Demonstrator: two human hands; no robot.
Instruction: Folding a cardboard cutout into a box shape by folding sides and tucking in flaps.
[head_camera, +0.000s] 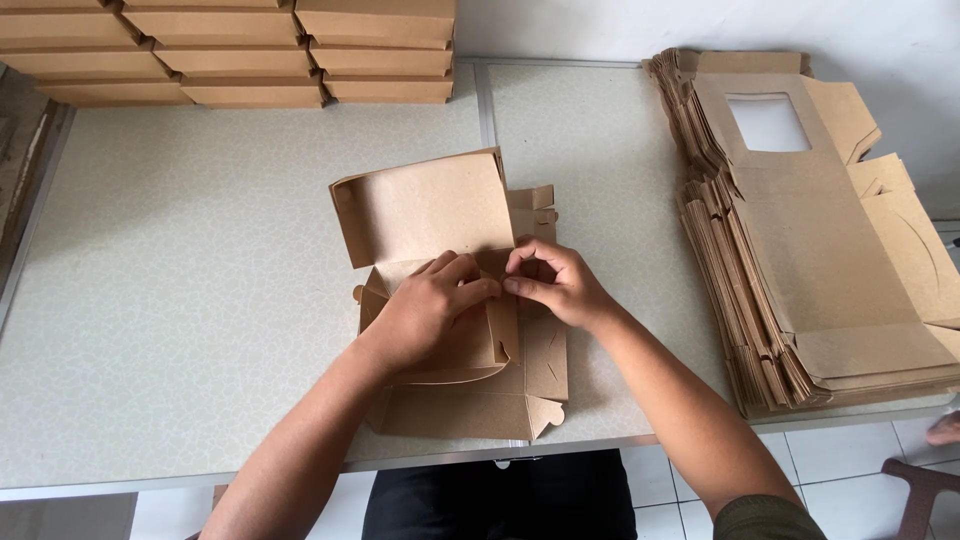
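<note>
A brown cardboard box blank (440, 215) lies partly folded in the middle of the pale table (200, 290), one large panel standing up at the back. My left hand (425, 310) rests on the inner flaps and pinches a side flap with its fingertips. My right hand (555, 285) meets it from the right, fingers pinching the same flap near the box's right wall. Both sets of fingertips touch at the fold. A tabbed flap (540, 405) lies flat toward the table's front edge.
A tall stack of flat brown box blanks (800, 260), the top one with a window cut-out, fills the table's right side. Several finished shut boxes (240, 50) are piled at the back left. A tiled floor shows below the front edge.
</note>
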